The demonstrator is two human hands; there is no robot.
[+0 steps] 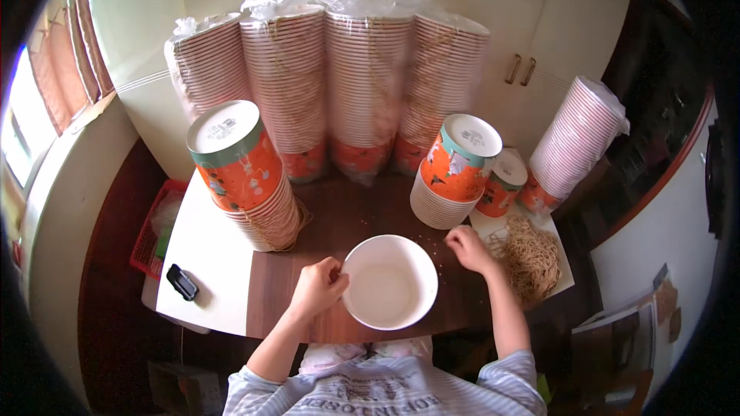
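A white-lined paper bucket point(390, 283) stands mouth up near the table's front edge. My left hand point(319, 286) is closed at its left rim, fingers curled against the wall. To the right of the bucket and apart from it, my right hand point(467, 249) is pinched closed above the table; whatever its fingertips hold is too small to make out. Beyond that hand stands a stack of upside-down orange paper buckets point(456, 169). Beside my right forearm lies a heap of tan cord loops point(532, 258).
Tall plastic-wrapped bucket stacks point(368, 85) line the back. Another upside-down stack point(243, 173) with cord about it stands left. A single inverted bucket point(505, 182) and a leaning wrapped stack point(574, 142) are at right. A black case point(182, 283) lies left, past a red basket point(151, 223).
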